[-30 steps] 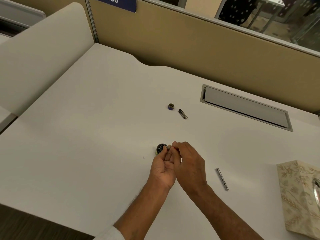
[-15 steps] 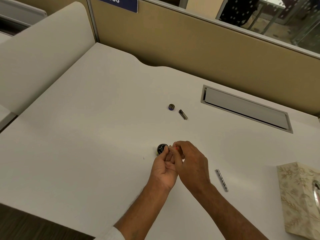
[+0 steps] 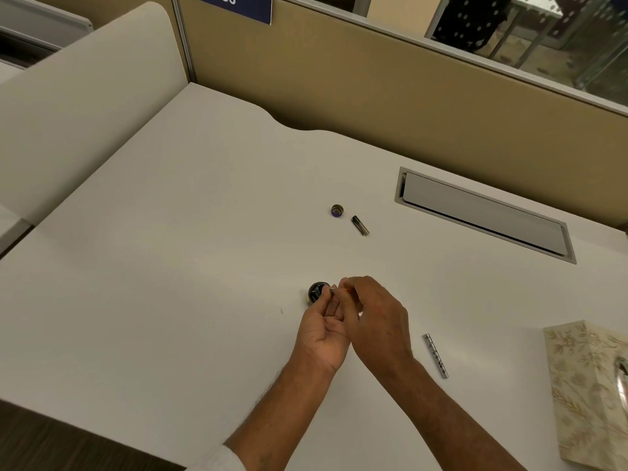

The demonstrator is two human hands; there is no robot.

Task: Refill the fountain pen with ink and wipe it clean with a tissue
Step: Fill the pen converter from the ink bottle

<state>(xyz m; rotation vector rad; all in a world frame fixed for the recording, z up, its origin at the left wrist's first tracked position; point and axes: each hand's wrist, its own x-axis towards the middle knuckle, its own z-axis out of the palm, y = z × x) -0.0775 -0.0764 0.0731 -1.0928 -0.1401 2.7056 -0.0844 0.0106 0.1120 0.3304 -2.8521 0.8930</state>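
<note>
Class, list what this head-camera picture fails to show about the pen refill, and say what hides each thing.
Pen part, head view: nearly all hidden by the left hand and right hand pinching it.
Ink bottle: ink level unreadable; the left hand covers its near side.
Tissue box: cut off by the right edge.
Partition sign: number cropped by the top edge.

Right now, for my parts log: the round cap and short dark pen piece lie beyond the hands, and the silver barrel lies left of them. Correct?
No: the head view shows the silver barrel right of the right hand. The round cap and short dark pen piece are as stated.
</note>
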